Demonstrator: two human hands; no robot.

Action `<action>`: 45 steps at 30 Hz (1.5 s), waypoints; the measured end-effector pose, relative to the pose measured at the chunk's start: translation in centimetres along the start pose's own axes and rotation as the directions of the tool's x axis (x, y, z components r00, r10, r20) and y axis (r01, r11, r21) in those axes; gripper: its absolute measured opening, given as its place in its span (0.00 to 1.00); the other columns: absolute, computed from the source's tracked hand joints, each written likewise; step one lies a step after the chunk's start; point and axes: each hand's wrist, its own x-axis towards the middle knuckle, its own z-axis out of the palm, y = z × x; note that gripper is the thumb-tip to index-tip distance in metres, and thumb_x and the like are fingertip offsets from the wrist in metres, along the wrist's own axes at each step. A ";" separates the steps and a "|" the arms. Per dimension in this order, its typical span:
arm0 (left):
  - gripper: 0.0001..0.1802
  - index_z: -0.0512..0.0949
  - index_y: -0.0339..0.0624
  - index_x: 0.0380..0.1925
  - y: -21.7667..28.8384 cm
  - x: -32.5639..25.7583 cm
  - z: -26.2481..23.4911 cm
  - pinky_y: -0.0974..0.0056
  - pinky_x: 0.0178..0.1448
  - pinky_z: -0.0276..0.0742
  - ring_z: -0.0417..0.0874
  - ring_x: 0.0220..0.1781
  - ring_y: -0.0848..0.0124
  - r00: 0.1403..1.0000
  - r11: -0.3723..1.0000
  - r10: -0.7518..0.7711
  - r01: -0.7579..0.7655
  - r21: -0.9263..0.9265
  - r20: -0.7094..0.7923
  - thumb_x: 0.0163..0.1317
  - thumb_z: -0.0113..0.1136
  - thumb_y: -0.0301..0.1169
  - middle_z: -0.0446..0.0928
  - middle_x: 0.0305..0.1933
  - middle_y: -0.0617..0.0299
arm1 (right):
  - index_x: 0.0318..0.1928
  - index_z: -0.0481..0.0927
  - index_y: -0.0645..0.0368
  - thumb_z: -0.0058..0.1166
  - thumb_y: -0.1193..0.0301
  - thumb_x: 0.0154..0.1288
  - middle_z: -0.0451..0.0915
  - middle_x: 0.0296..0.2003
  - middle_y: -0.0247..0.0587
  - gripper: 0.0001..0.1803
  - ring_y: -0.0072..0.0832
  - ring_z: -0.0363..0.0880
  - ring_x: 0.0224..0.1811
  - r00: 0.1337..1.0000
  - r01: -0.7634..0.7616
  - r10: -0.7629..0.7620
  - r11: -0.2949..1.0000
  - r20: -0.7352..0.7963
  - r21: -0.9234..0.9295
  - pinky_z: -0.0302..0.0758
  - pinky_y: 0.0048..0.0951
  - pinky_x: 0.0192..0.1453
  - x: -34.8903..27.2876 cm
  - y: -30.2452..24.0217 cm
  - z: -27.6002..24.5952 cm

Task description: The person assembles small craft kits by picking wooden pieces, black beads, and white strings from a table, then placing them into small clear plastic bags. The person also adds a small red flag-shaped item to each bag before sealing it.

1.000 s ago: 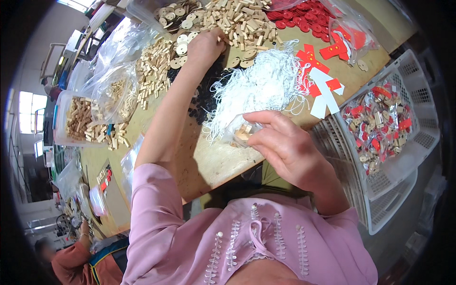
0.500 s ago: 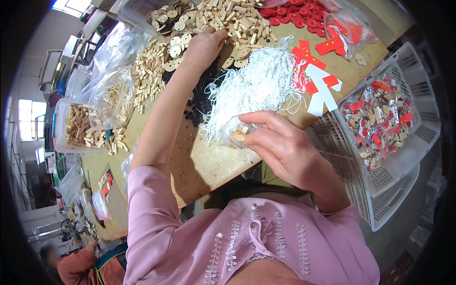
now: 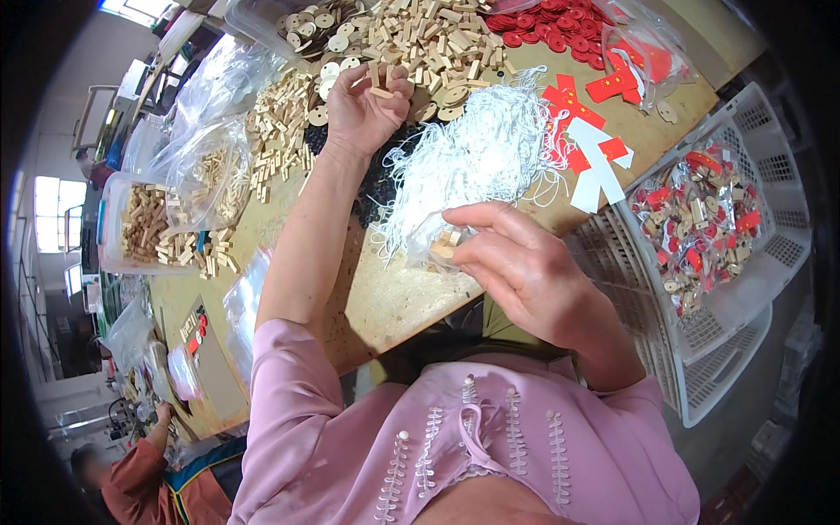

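Observation:
Palm turned up, my left hand (image 3: pixel 366 118) is over the far side of the table with its fingers curled around small wooden blocks (image 3: pixel 381 93). My right hand (image 3: pixel 525 262) pinches a small clear plastic bag (image 3: pixel 423 238) with a few wooden pieces (image 3: pixel 446 244) inside. Between the hands spreads a heap of white strings (image 3: pixel 472 149). Small black parts (image 3: pixel 372 188) lie partly under my left wrist. Beyond the left hand are a pile of wooden blocks (image 3: pixel 429 39) and round wooden discs (image 3: pixel 329 70).
Red discs (image 3: pixel 560 31) and red flag stickers (image 3: pixel 612 86) lie at the far right. A white crate (image 3: pixel 783 175) of filled bags stands at right. At left are a clear tub (image 3: pixel 112 229) of blocks and plastic bags (image 3: pixel 206 92). Another person (image 3: pixel 144 481) sits at lower left.
My left hand has drawn back a little from the wooden pile and turned palm up, with blocks now showing in its fingers. My right hand stays on the bag. The other person's arm has risen.

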 end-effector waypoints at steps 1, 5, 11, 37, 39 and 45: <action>0.15 0.74 0.33 0.41 0.1 -0.1 0.0 0.72 0.30 0.75 0.75 0.39 0.65 1.000 0.999 -0.027 0.027 -0.021 0.008 0.69 0.58 0.37 0.74 0.46 0.49 | 0.45 0.80 0.68 0.59 0.85 0.65 0.78 0.55 0.55 0.09 0.50 0.83 0.52 1.000 -0.004 0.004 1.000 0.005 0.005 0.80 0.41 0.55 0.0 0.0 0.0; 0.11 0.71 0.40 0.36 1.1 1.6 -0.9 0.79 0.25 0.67 0.73 0.30 0.71 0.971 0.887 0.076 0.037 0.461 -0.226 0.74 0.58 0.35 0.77 0.37 0.59 | 0.44 0.81 0.68 0.60 0.86 0.65 0.79 0.57 0.54 0.08 0.43 0.84 0.49 1.000 -0.008 0.008 1.000 0.014 -0.002 0.80 0.36 0.53 0.1 -0.2 0.0; 0.15 0.79 0.41 0.47 -2.7 3.0 0.7 0.57 0.45 0.80 0.88 0.40 0.59 0.914 -0.619 0.342 0.046 0.784 0.216 0.75 0.60 0.43 0.86 0.38 0.52 | 0.44 0.82 0.68 0.60 0.87 0.65 0.79 0.57 0.53 0.08 0.41 0.85 0.48 1.000 -0.010 0.010 1.000 0.004 -0.020 0.80 0.34 0.51 0.1 -0.3 0.0; 0.19 0.77 0.36 0.50 -6.7 -17.9 14.3 0.69 0.40 0.68 0.67 0.32 0.76 0.926 0.874 0.349 -0.269 0.404 -0.140 0.83 0.44 0.42 0.70 0.33 0.66 | 0.41 0.83 0.65 0.61 0.81 0.64 0.82 0.51 0.49 0.05 0.42 0.85 0.49 0.987 0.160 -0.151 0.963 0.057 -0.217 0.81 0.36 0.51 2.9 -3.1 3.6; 0.22 0.77 0.37 0.50 -6.9 -18.4 13.5 0.63 0.47 0.73 0.72 0.36 0.72 0.910 0.820 0.414 -0.362 0.443 -0.021 0.84 0.39 0.44 0.74 0.35 0.64 | 0.41 0.83 0.65 0.60 0.81 0.65 0.81 0.49 0.49 0.05 0.43 0.85 0.49 0.986 0.164 -0.153 0.964 0.068 -0.211 0.81 0.36 0.52 3.3 -3.6 4.4; 0.28 0.77 0.36 0.49 -8.2 -19.3 12.8 0.64 0.49 0.75 0.77 0.39 0.72 0.806 0.621 0.588 -0.503 0.601 0.067 0.85 0.32 0.48 0.79 0.36 0.60 | 0.41 0.82 0.66 0.59 0.81 0.66 0.80 0.47 0.53 0.05 0.46 0.83 0.49 0.989 0.086 -0.060 0.978 0.138 -0.188 0.80 0.39 0.53 3.7 -4.8 5.7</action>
